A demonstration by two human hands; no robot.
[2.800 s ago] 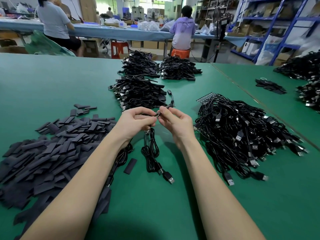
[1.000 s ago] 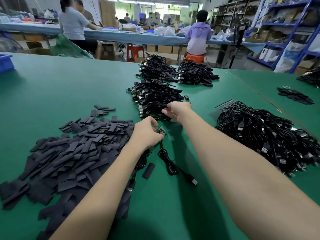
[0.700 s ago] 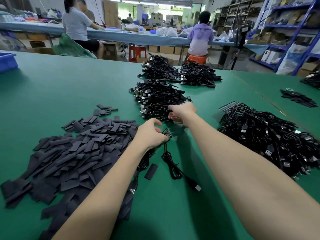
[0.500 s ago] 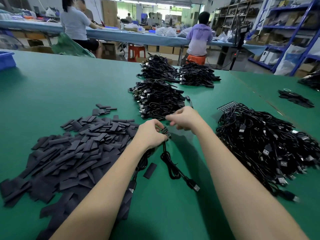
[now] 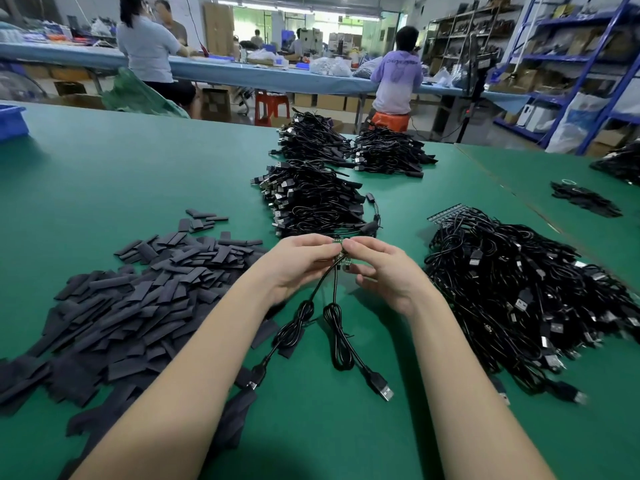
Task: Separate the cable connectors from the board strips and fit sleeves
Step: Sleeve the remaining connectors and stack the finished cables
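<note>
Both hands meet in the middle of the frame, just above the green table [image 5: 104,174]. The left hand [image 5: 298,265] and the right hand [image 5: 388,268] each pinch a small green board strip [image 5: 341,252] between fingertips and thumb, the strip sitting right where the two sets of fingertips come together; it is too small to make out in detail. Two black cables hang down from that strip. One cable [image 5: 291,327] runs toward the lower left, the other cable [image 5: 343,344] drops toward the lower centre and ends in a silver plug [image 5: 382,389] lying on the table.

To the left of the hands, filling the left-centre of the frame, lies a big heap of flat dark sleeves [image 5: 138,306]. To the right of the right hand sits a large tangle of black cables [image 5: 519,289]. Just beyond the fingertips, at centre, is a neater pile of cables [image 5: 311,199], with two more piles [image 5: 349,145] farther up. People work at a blue bench [image 5: 225,72] along the top.
</note>
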